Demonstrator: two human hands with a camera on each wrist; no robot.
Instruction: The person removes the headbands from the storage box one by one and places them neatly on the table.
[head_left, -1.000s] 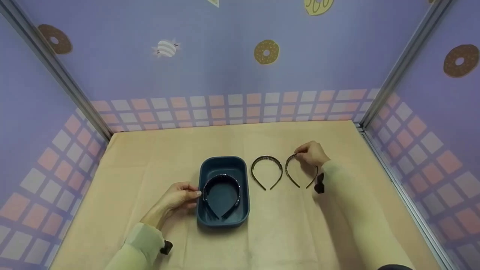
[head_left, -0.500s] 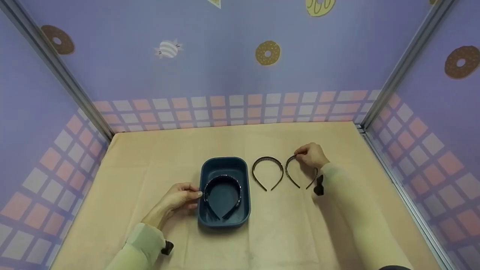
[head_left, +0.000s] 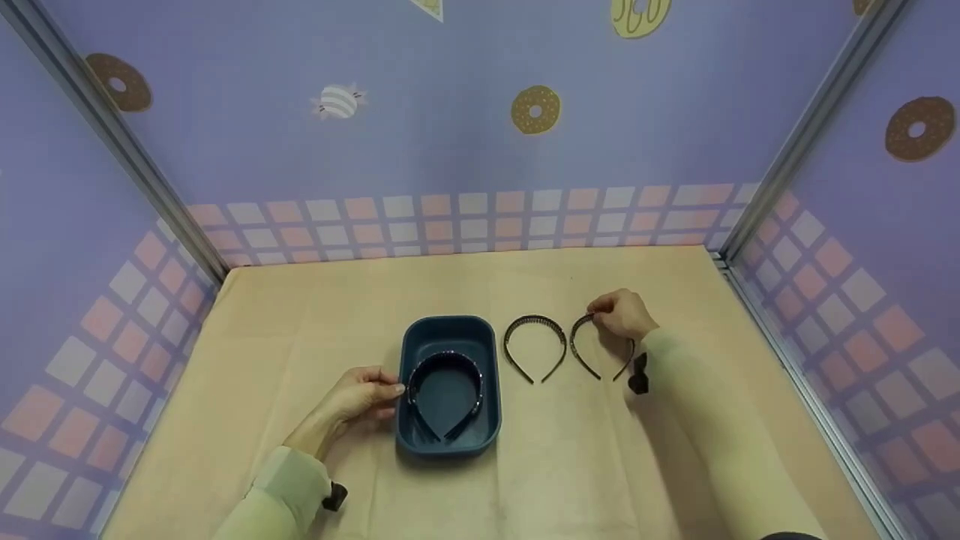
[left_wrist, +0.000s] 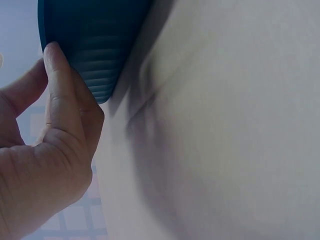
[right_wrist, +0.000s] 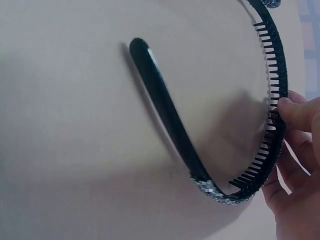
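A dark blue tray (head_left: pixel 448 448) stands on the table, and a wide dark headband (head_left: pixel 480 382) with shiny dots lies in it. My left hand (head_left: pixel 361 394) pinches the tray's left rim; in the left wrist view its fingers (left_wrist: pixel 61 95) lie against the ribbed outer wall. Over on the right, my right hand (head_left: pixel 622 311) pinches the top of a thin black toothed headband (head_left: pixel 577 349). The right wrist view shows that headband's comb teeth and glittery silver trim, with the thumb (right_wrist: pixel 295 112) on its band. Part of it is hidden behind the hand in the head view.
A second thin toothed headband (head_left: pixel 508 349) lies between the tray and my right hand. The table's cream cloth (head_left: pixel 360 292) runs back to a purple patterned wall (head_left: pixel 442 150). Metal posts (head_left: pixel 814 120) and side walls bound both sides.
The camera view has shifted very slightly. Both hands, the tray and the headbands stay almost where they were.
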